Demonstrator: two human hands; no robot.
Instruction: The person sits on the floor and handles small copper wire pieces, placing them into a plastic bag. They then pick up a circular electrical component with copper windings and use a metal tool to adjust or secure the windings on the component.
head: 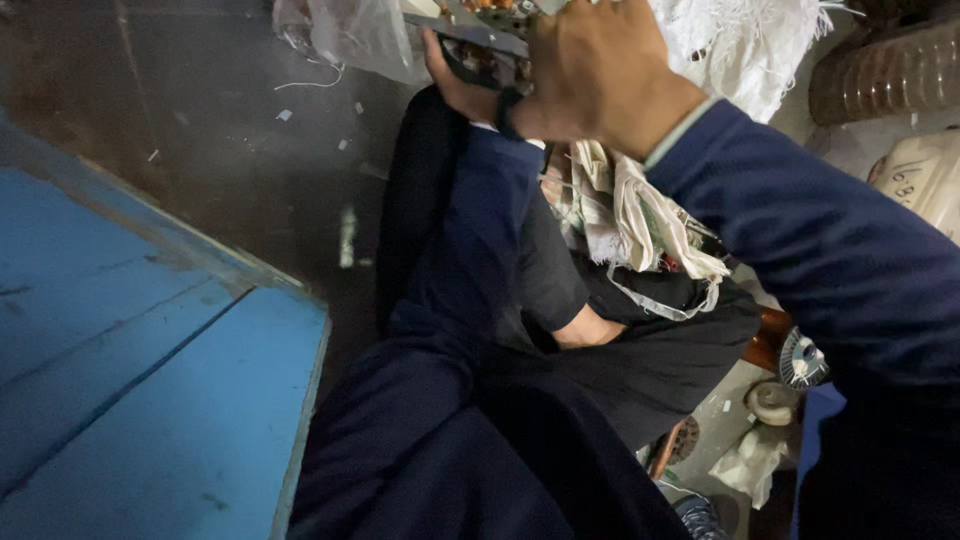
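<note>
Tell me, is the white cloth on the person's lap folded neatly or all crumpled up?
Crumpled. The white cloth lies bunched in loose, uneven folds on the lap, with frayed edges hanging out, below the right hand.

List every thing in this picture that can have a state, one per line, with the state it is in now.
Left hand: closed on the flat grey panel's lower edge.
Right hand: pressed over the panel from above, grip hidden.
Flat grey panel with small parts: held up, tilted, partly cut off by the frame.
Clear plastic bag: crumpled, on the dark floor.
Off-white frayed cloth: bunched on the lap.
Blue wooden board: lying flat, paint worn.
</note>
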